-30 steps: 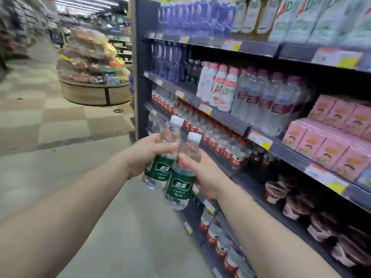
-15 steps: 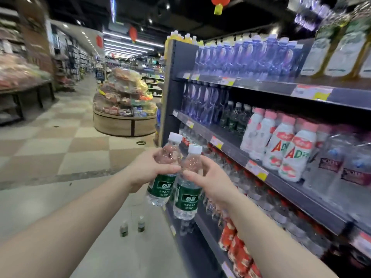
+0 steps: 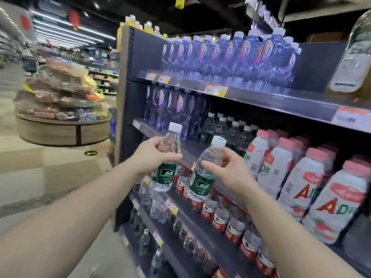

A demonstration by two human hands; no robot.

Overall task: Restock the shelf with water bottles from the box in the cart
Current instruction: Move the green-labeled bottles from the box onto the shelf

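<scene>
Holding up two green-label water bottles, our left hand [image 3: 149,157] gripping one [image 3: 166,160], our right hand [image 3: 230,171] pinching the other [image 3: 202,173], matching bottles [image 3: 224,131] at 1 o'clock on the dark shelf [image 3: 190,146]

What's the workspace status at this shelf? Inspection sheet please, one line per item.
Surface: dark shelf with bare space at its front, in front of green-label bottles standing at the back.
Job's things: two green-label water bottles, left bottle and right bottle, both held in the air, tilted, not yet on the shelf. Box and cart not in view.
Clutter: nothing seen.
Grippers: left hand grips the left bottle; right hand grips the right bottle.
Cables: nothing seen.
Surroundings: blue bottles above, pink-capped white bottles to the right, red-label bottles below, round display stand across the aisle.
</scene>
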